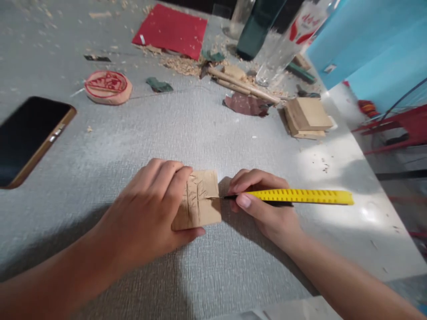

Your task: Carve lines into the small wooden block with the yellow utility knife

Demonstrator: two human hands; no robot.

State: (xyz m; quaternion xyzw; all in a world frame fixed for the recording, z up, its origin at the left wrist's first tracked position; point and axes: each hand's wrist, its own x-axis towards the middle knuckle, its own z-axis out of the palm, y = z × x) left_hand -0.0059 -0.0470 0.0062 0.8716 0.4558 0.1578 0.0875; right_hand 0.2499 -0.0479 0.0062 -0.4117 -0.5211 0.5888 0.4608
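A small flat wooden block (210, 211) with lines cut into its face lies on the grey table. My left hand (156, 200) is closed around the block's left side, fingers over the top edge and thumb along the near edge. From the right, my right hand (263, 200) pinches a yellow-handled craft knife (303, 196) with a black front part. Its thin tip meets the block's right edge, at a line running across the wood. The handle points away to the right, nearly level.
A phone (30, 138) lies at left, near a round carved wooden piece (108, 86) with red lines. Red sandpaper (173, 29), wood shavings, wooden-handled tools (243, 82) and bottles (260, 29) sit at the back. Stacked wooden blocks (308, 115) stand at right, near the table's edge.
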